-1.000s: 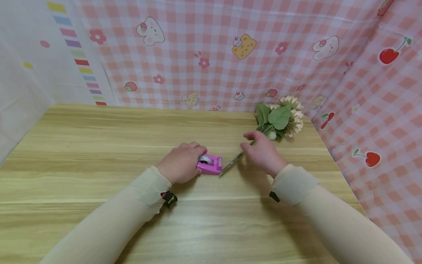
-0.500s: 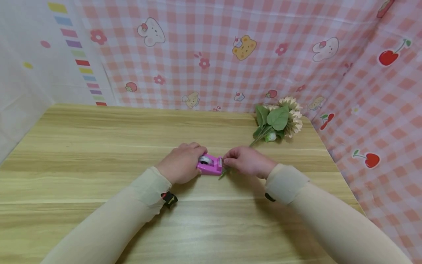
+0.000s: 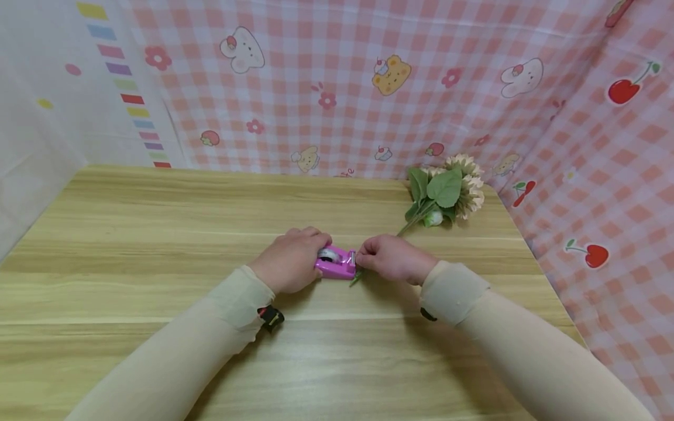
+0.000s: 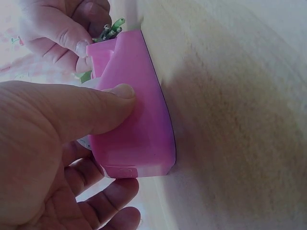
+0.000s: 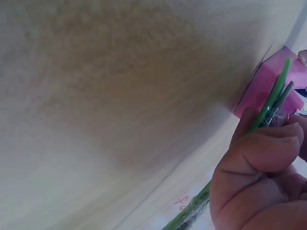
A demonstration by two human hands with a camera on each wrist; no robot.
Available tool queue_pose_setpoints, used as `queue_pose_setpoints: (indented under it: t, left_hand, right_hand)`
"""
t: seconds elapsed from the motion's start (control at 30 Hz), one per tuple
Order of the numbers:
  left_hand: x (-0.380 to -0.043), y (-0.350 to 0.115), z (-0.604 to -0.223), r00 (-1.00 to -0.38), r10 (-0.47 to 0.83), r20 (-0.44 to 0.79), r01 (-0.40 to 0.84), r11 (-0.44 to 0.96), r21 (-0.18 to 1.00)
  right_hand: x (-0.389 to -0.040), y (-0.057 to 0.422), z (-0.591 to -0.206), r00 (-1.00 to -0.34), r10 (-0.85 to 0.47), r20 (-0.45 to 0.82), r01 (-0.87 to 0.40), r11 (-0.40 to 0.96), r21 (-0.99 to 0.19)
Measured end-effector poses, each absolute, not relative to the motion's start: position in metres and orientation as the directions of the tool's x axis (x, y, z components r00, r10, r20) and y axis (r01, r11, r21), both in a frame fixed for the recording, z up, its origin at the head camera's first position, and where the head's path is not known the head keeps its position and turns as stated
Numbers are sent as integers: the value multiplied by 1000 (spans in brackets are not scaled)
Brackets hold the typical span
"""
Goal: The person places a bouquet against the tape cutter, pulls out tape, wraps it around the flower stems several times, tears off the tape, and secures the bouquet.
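Observation:
My left hand [image 3: 291, 261] grips a pink tape dispenser [image 3: 336, 271] on the table, thumb along one side in the left wrist view. A roll of clear tape [image 3: 329, 255] sits inside it. At the dispenser's cutter end my right hand [image 3: 396, 257] has thumb and forefinger together, pinching the tape's end, mostly hidden by the fingers. Under that hand runs the bunched stem of an artificial flower bouquet [image 3: 444, 188]; its cut green stem ends [image 5: 278, 91] poke out beside the dispenser. Clear film wraps the stems [image 5: 195, 207] in the right wrist view.
The wood-grain table [image 3: 158, 234] meets a pink checked cloth backdrop [image 3: 337, 70] behind and on the right. White cloth [image 3: 37, 117] hangs on the left. The bouquet's pale blooms lie near the far right corner.
My right hand has moved left and down from over the stem to the dispenser's cutter end, and its fingers have closed there. The left hand and dispenser have stayed put.

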State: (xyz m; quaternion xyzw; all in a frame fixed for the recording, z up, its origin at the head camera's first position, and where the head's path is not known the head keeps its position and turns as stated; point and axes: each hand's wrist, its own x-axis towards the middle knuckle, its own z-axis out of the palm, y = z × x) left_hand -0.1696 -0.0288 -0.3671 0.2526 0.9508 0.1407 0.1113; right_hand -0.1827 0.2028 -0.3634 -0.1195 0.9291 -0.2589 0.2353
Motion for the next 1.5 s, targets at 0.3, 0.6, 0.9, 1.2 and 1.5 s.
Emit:
queue_pose_setpoints:
  t: [0.3, 0.6, 0.9, 1.2, 1.5]
  left_hand:
    - [-169, -29, -367, -848, 510, -142, 447, 834, 323]
    - [-169, -29, -367, -848, 510, -143, 445, 833, 330]
    - [-169, -28, -366, -848, 511, -142, 447, 832, 329]
    - [-170, -29, -369, -847, 515, -133, 451, 828, 333]
    - [-171, -30, -371, -846, 515, -136, 450, 827, 336]
  right_hand:
    - [-181, 199, -361, -880, -310, -359, -84, 847, -525]
    - [-180, 196, -354, -875, -285, -392, -55, 862, -504]
    - [-179, 195, -351, -873, -279, -400, -58, 874, -483]
    - [-179, 194, -350, -870, -286, -403, -63, 873, -483]
    - [-179, 192, -349, -877, -281, -391, -62, 872, -486]
